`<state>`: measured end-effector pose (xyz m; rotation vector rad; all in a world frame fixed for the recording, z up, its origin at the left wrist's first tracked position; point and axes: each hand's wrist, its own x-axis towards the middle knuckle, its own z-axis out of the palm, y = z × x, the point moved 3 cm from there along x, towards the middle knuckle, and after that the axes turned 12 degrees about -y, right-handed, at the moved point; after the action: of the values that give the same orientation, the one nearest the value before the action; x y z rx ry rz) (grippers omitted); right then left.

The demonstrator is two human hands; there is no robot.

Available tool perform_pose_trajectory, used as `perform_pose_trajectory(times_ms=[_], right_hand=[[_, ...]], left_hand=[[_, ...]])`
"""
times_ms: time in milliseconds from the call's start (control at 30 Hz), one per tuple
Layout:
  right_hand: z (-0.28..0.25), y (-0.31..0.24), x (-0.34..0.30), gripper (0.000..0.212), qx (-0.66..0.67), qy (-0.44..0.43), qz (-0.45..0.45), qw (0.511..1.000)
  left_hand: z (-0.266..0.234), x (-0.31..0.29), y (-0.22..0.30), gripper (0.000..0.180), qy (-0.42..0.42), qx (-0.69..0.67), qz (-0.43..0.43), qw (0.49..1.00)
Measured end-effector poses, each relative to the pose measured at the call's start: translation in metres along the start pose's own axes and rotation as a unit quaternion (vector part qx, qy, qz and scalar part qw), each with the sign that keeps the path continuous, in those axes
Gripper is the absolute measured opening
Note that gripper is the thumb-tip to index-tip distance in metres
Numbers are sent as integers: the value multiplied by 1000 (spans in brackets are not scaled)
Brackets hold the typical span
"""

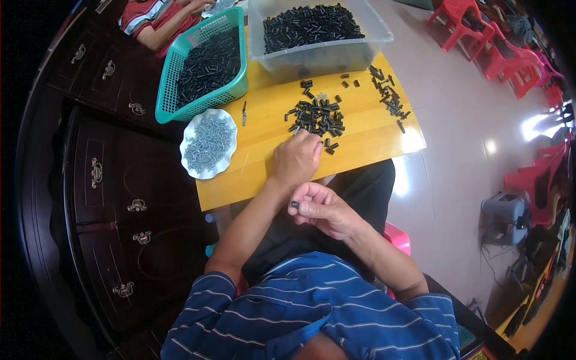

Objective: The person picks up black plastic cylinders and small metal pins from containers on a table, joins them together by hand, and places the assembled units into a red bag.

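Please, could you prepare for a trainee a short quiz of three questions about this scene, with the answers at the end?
1. What does the right hand hold between thumb and fingers?
2. True or false: the scalloped white dish stands to the left of the loose black pile.
3. Where is the left hand?
(a) inside the green basket
(b) at the near edge of that pile
(c) on the rim of the clear bin

Key: 1. A small black piece. 2. True. 3. b.
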<state>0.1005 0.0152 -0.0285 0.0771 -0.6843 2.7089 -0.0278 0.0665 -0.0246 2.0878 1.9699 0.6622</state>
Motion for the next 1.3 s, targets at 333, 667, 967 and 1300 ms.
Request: perform_pose_trajectory(times_ms=[333,667,967,1300], right_hand=[[-2,-4,0,19,4,51,-8,999],[-15,0,0,18,-82,137,-55,986],[-10,-1,0,15,-164,164,-74,970],[-7,1,0,11,-222,198,-104,949]], left_hand=[[-24,-29,-22,7,-19,-255,-54,965],[-83,-68,-18,11,-91,-504,-103,853],[-79,-78,-5,12,-139,-510,-71,846],[-90,-72,2,10,-134,-358,-19,924]])
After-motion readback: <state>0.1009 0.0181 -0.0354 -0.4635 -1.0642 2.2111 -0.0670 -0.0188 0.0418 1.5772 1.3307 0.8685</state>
